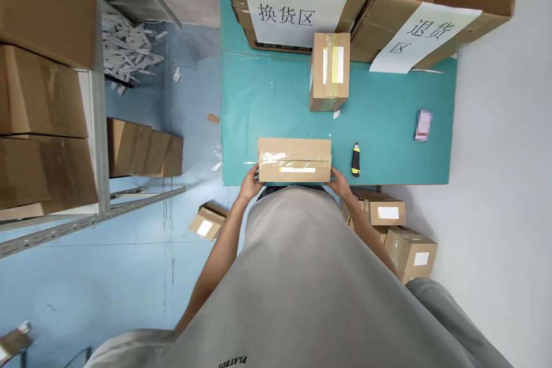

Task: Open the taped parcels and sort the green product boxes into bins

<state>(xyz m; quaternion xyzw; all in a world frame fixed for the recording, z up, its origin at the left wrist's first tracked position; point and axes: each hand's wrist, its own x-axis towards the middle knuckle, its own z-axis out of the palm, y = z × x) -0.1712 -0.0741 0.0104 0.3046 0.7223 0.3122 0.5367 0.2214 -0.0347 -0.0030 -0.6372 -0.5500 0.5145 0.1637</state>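
A long taped cardboard box point(294, 149) lies at the front edge of the teal tabletop point(263, 98), close to my body. Clear tape and a white label strip run along its upper side. My left hand point(252, 183) grips its left end, and my right hand point(339, 181) grips the right end, so it sits between them. Part of the fingers on each side is hidden by the box. A black and yellow utility knife point(356, 161) lies to the right of the box. Farther back stands a second taped carton point(331, 72) with a yellow and white label.
Two large open cartons with paper signs, a left one point(297, 14) and a right one point(444, 26), line the table's back. A blurred pinkish item point(423, 125) lies at right. Boxes point(409, 253) are stacked below right; a metal shelf point(103, 126) with cartons stands left.
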